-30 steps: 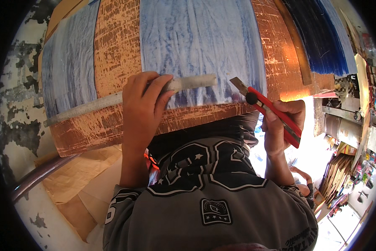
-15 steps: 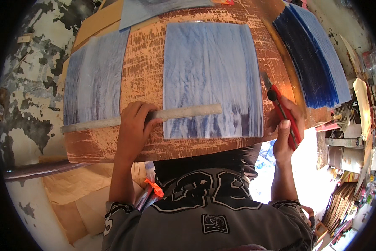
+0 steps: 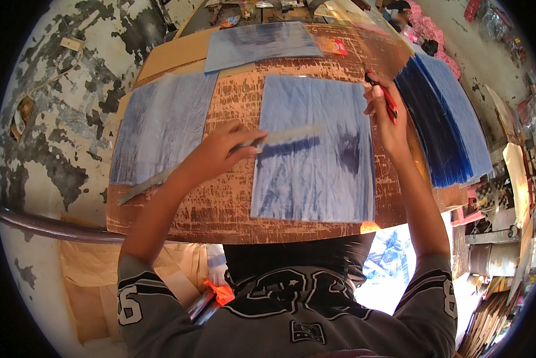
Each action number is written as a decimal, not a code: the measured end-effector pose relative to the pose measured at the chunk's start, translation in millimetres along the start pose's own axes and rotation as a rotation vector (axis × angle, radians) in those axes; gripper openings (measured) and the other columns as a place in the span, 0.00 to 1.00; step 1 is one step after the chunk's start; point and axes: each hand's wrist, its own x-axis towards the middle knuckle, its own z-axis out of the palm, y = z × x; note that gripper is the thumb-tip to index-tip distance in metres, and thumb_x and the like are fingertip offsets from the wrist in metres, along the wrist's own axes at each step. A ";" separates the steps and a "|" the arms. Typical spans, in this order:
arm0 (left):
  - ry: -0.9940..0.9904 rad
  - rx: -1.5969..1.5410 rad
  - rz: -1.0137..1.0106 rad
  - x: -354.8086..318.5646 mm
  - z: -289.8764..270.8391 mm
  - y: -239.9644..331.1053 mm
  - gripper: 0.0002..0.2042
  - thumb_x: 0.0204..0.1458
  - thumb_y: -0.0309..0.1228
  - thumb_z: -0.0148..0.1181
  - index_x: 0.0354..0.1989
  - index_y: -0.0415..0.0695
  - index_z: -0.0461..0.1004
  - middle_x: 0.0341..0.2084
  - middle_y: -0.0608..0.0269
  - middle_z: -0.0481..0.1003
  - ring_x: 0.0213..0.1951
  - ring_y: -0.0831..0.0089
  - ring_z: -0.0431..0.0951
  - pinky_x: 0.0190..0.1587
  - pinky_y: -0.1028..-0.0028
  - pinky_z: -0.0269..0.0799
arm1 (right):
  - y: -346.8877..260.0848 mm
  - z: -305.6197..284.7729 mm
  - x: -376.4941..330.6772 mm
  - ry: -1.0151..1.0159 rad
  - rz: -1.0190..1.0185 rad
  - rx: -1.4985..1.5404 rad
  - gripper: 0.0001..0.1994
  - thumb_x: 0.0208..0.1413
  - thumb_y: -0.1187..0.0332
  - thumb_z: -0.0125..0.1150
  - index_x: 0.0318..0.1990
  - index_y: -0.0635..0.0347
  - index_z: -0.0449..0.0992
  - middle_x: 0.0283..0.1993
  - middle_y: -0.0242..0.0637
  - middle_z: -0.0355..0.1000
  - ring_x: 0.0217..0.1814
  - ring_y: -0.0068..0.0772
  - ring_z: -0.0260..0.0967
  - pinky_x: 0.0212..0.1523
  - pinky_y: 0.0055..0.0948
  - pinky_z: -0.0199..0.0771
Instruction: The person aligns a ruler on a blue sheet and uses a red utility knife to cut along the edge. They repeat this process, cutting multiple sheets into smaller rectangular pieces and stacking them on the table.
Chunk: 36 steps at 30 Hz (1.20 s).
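My left hand [image 3: 217, 154] grips a long grey metal ruler [image 3: 292, 136] that hangs slanted just above the worn brown board [image 3: 232, 203]; the ruler's far end casts a shadow on the middle blue sheet [image 3: 318, 161]. At that sheet's upper right corner my right hand [image 3: 386, 116] holds a red utility knife [image 3: 384, 95], blade end pointing away from me. A second blue sheet [image 3: 160, 125] lies flat at the left of the board, and a third blue sheet [image 3: 256, 43] lies at the far end.
A thick stack of dark blue sheets [image 3: 444, 122] fans off the board's right side. A peeling grey wall [image 3: 59, 119] and a metal pipe [image 3: 47, 227] run along the left. Cluttered shelves and cardboard [image 3: 506, 238] fill the right. Brown cardboard [image 3: 89, 280] lies below left.
My view has tilted down over the board. The left hand lifted the ruler up toward the sheet's middle, and the right hand moved the knife to the sheet's upper right corner.
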 end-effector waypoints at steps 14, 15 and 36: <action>0.051 0.217 0.223 168.5 -10.7 -118.7 0.20 0.67 0.41 0.66 0.68 0.63 0.83 0.40 0.55 0.78 0.44 0.53 0.78 0.51 0.59 0.74 | 88.4 47.4 95.1 -0.005 -0.278 -0.305 0.18 0.79 0.52 0.55 0.64 0.54 0.75 0.50 0.50 0.79 0.51 0.48 0.78 0.52 0.42 0.78; 0.071 0.173 0.213 171.4 -5.5 -123.6 0.20 0.67 0.40 0.66 0.67 0.63 0.83 0.39 0.55 0.77 0.44 0.54 0.78 0.52 0.59 0.74 | 86.6 46.6 93.2 -0.017 -0.306 -0.323 0.19 0.79 0.52 0.55 0.63 0.54 0.75 0.54 0.54 0.80 0.57 0.57 0.79 0.57 0.47 0.78; 0.296 0.011 0.280 182.8 18.9 -144.4 0.15 0.70 0.27 0.60 0.62 0.45 0.82 0.46 0.55 0.80 0.50 0.58 0.78 0.56 0.61 0.73 | 64.3 53.0 83.3 -0.255 -0.402 -0.495 0.16 0.66 0.66 0.72 0.59 0.53 0.82 0.52 0.48 0.83 0.54 0.54 0.82 0.55 0.46 0.81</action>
